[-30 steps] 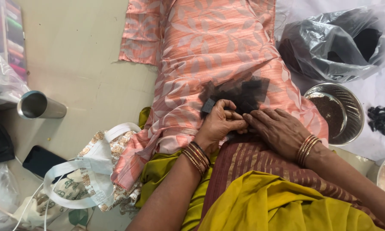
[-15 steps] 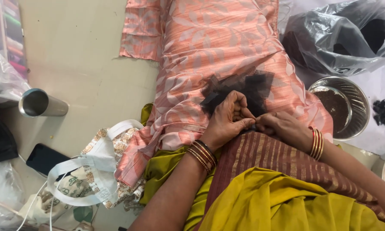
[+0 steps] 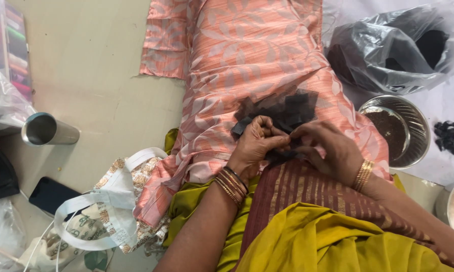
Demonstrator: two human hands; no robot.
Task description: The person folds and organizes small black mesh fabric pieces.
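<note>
Left hand (image 3: 254, 143) and right hand (image 3: 325, 151) both pinch black net pieces (image 3: 287, 108) — on peach cloth (image 3: 247, 55)

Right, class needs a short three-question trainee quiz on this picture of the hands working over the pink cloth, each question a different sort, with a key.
1. True or false: both hands pinch at the pile of black net pieces on the pink patterned cloth.
2. Which lies on its side on the floor at the left? A) steel tumbler B) glass jar C) wooden bowl
3. Fill in: right of the cloth, the steel bowl holds something dark, and behind it lies a grey plastic ____.

Key
1. True: left hand and right hand meet at the pile's near edge.
2. A, the steel tumbler.
3. bag.
</note>
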